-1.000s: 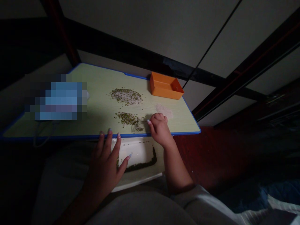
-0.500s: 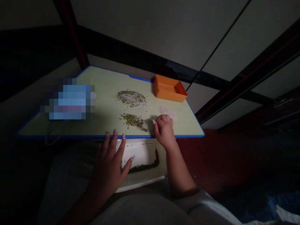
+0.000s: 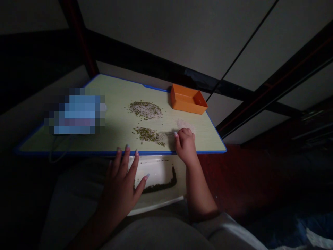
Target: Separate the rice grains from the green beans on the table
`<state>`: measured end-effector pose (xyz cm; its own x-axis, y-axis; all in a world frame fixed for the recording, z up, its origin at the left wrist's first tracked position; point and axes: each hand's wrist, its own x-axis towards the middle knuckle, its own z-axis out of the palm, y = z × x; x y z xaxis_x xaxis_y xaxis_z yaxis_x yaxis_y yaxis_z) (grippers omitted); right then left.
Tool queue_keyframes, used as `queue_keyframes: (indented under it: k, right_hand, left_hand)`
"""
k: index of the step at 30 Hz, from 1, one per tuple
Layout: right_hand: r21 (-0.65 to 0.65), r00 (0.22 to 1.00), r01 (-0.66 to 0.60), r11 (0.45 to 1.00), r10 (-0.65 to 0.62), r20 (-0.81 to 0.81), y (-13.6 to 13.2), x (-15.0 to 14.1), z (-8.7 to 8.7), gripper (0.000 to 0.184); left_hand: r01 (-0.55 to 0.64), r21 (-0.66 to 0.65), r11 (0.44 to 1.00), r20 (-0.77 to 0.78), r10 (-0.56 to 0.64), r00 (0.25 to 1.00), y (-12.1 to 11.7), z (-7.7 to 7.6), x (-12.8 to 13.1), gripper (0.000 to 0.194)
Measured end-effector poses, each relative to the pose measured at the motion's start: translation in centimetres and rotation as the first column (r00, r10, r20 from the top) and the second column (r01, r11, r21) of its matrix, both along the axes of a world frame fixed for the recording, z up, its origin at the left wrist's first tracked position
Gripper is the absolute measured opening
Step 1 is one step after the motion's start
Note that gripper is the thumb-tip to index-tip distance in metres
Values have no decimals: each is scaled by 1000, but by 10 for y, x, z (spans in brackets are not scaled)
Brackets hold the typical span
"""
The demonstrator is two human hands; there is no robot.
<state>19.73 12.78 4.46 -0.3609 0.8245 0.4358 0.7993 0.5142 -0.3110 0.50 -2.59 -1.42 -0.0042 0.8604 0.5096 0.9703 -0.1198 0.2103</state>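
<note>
My right hand (image 3: 185, 144) is closed on the handle of a thin, see-through spoon-like tool (image 3: 165, 134), above the table's front part. The tool's left end meets the edge of a small pile of green beans (image 3: 145, 133); its exact shape is hard to make out. Just beyond my knuckles lies a patch of white grains (image 3: 184, 124), partly covered by the hand. My left hand (image 3: 122, 180) is open, fingers spread, with its tips at the table's blue front edge. Below that edge, partly behind my left hand, a white tray (image 3: 156, 172) holds dark green beans along its sides.
A mixed pile of green beans and white grains (image 3: 145, 109) lies farther back on the pale table (image 3: 117, 90). An orange box (image 3: 188, 104) stands at the back right. At the left is a blurred-out blue object (image 3: 80, 111) with a cable loop hanging over the edge.
My right hand has drawn the tool slightly rightward, away from the small bean pile. The whole view shifted earlier. My left hand keeps its place at the table edge.
</note>
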Motion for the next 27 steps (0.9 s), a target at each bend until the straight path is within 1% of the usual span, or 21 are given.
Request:
queue_keyframes:
  k: [5,9,12,17,22,27]
  right_hand:
    - [-8,999,-46,999,46,-28,1,2,0,28]
    - [3,994,28,1000,-28,-101,4,3,-2,30]
    - [-10,995,61,998,-61,-75,5,4,-2,28]
    - [-45,999,36,998,-36,-1,4,2,-2,26]
    - [-62,1000,-29,998,29,8,2,2,0,29]
    - [-74,998,-65,995,65,-8,1,3,2,30]
  left_hand:
    - [1,8,1000,-7,-1,1000,0,-1,0,75]
    - [2,9,1000,-10,-2,1000,0,-1,0,75]
    - [-3,3,1000,-16,3,1000,0,0,0,75]
    - [5,7,1000,-11,-5,1000,1,0,0,77]
    - [8,14,1000,0,-8,1000,0,-1,-1,80]
    - [8,4,1000,5,-8,1000,-1,-2,-1,81]
